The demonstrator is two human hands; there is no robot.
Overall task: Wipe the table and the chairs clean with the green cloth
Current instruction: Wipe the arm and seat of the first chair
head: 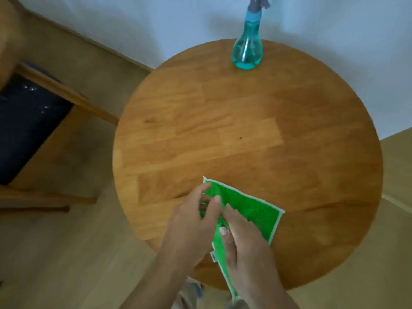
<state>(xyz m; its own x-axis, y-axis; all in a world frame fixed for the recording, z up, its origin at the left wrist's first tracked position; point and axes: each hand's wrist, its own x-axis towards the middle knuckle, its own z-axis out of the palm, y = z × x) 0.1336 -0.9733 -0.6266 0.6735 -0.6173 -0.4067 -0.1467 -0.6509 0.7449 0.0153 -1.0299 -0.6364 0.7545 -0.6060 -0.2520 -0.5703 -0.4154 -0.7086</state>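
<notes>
Both hands ready the green cloth at the near edge of the round table.

Head view: the green cloth with a pale border (247, 210) lies partly on the round wooden table (245, 121), its lower end hanging over the near rim. The left hand (191, 224) pinches the cloth's upper left part between fingers and thumb; the right hand (243, 239) grips it along the middle, thumb curled on top. This looks like folding or gathering the cloth before wiping, so the table step seems barely begun. Next, the cloth likely needs flattening under one palm and sweeping across the top, working around the teal plastic spray bottle (247, 49) standing at the far edge. A wooden chair with a dark seat (33, 121) waits at the left.
</notes>
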